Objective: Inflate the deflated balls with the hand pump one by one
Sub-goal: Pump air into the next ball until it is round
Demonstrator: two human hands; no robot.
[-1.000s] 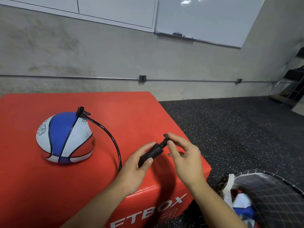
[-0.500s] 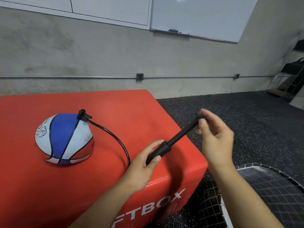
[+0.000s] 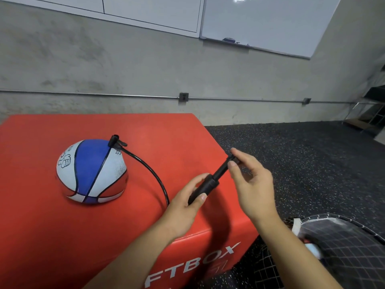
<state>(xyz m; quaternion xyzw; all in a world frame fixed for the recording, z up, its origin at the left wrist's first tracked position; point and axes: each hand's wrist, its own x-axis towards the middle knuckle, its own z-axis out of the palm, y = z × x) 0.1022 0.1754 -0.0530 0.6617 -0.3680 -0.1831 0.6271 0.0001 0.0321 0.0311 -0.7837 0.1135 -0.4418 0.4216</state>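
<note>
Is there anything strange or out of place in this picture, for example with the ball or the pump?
Only the ball looks odd: its underside sits flattened on the red box, so it is still soft. The hose runs intact from its valve to the pump, held by the left hand and right hand.

White letters "FTBOX" (cut off at the left) stand on the red box (image 3: 208, 243).

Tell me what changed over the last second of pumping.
The right hand pulled the pump handle out from the pump barrel to full stretch, and has now pushed it partway back in, its rod showing shorter. The left hand kept its grip on the barrel. The ball stayed on the red box with the hose attached.
</note>
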